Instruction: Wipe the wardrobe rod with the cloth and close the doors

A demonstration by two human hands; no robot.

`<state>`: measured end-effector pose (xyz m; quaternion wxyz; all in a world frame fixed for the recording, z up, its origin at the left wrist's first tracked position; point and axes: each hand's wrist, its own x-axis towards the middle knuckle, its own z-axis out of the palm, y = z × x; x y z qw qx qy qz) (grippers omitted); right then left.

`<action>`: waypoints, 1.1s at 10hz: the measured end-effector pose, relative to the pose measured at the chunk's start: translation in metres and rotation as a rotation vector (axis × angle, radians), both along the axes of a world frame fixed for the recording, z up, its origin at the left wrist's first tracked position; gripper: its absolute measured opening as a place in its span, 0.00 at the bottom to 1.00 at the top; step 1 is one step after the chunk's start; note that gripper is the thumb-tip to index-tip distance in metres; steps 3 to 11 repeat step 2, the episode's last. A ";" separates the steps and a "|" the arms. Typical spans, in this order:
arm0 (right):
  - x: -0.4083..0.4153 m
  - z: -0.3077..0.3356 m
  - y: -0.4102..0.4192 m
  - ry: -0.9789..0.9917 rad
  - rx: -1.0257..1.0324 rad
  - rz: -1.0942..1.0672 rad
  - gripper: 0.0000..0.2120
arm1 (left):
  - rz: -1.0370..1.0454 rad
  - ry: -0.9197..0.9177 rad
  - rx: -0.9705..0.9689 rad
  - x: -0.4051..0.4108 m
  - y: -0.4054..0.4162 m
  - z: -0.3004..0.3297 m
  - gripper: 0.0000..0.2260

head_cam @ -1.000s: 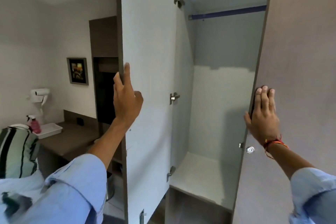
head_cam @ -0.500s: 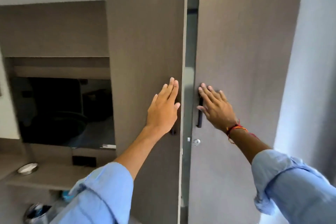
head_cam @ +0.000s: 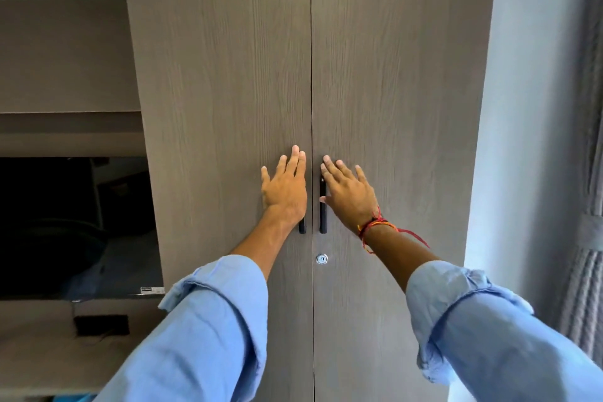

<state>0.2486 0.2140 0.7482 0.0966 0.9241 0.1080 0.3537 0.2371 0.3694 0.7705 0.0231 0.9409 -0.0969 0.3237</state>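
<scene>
The two grey-brown wardrobe doors stand shut, meeting in a thin seam down the middle. My left hand (head_cam: 285, 188) lies flat on the left door (head_cam: 222, 75), fingers spread, covering most of its black handle (head_cam: 302, 226). On the right door (head_cam: 398, 75) my right hand (head_cam: 347, 192) presses flat too, beside the other black handle (head_cam: 323, 215). Neither hand holds anything. The rod is hidden behind the doors and no cloth is in view.
A round keyhole lock (head_cam: 321, 259) sits below the handles on the right door. To the left is a dark TV screen (head_cam: 71, 225) in a recess above a shelf. A white wall and a grey curtain (head_cam: 587, 173) stand at the right.
Both doors swung from wide open to fully shut. My hands moved from the door edges to their faces and pushed them together, closing the last gap.
</scene>
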 end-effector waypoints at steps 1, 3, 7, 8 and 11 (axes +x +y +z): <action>-0.007 0.010 -0.001 0.074 0.030 0.032 0.35 | 0.013 0.042 0.010 0.003 -0.001 0.004 0.46; -0.041 0.029 -0.002 0.228 0.241 0.157 0.33 | 0.024 0.030 0.027 0.002 0.000 0.007 0.47; -0.041 0.029 -0.002 0.228 0.241 0.157 0.33 | 0.024 0.030 0.027 0.002 0.000 0.007 0.47; -0.041 0.029 -0.002 0.228 0.241 0.157 0.33 | 0.024 0.030 0.027 0.002 0.000 0.007 0.47; -0.041 0.029 -0.002 0.228 0.241 0.157 0.33 | 0.024 0.030 0.027 0.002 0.000 0.007 0.47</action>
